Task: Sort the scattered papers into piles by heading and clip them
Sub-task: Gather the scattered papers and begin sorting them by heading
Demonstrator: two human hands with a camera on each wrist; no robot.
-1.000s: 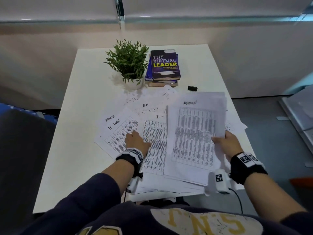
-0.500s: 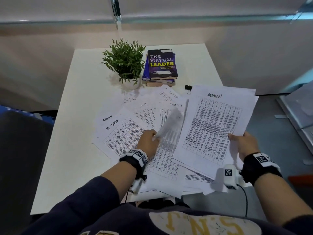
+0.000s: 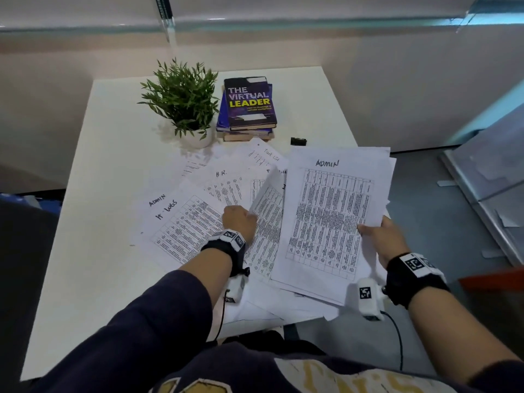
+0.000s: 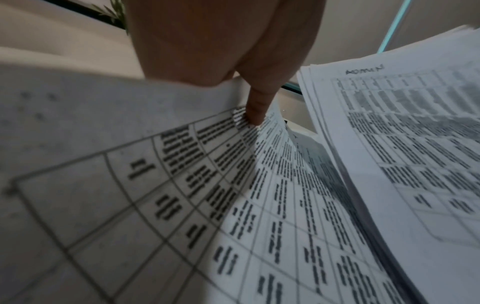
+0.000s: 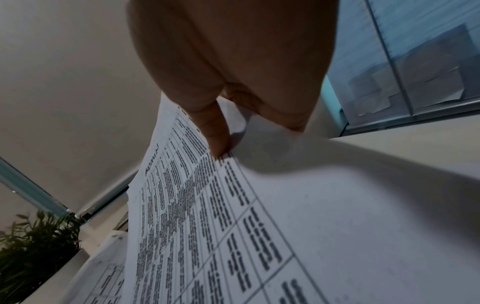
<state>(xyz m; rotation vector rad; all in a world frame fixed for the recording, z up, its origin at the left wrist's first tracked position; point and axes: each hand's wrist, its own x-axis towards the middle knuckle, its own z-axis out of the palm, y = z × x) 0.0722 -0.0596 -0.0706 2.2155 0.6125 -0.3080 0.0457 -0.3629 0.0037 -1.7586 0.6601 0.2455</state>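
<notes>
Printed sheets with handwritten headings lie fanned over the white table (image 3: 93, 194). My right hand (image 3: 381, 232) pinches a thin stack headed ADMIN (image 3: 329, 222) by its right edge, lifted over the table's right side; its thumb (image 5: 215, 131) lies on the top sheet. My left hand (image 3: 241, 219) pinches the left edge of another table sheet (image 3: 269, 205) and lifts it, curling it upward; the thumb (image 4: 255, 105) presses on that sheet (image 4: 182, 185). Flat sheets headed H.R. (image 3: 224, 185), ADMIN (image 3: 156, 201) and Task List (image 3: 266, 157) lie left and behind. A black binder clip (image 3: 298, 141) sits beyond the papers.
A potted green plant (image 3: 181, 100) and a stack of books (image 3: 249, 106) stand at the table's far middle. The table's right edge drops to grey floor (image 3: 425, 222). Bare tabletop lies on the left side. Some sheets overhang the near edge.
My right hand has carried the ADMIN stack right, then slightly back left. My left hand has gone from resting on the papers to pinching and lifting a sheet's edge.
</notes>
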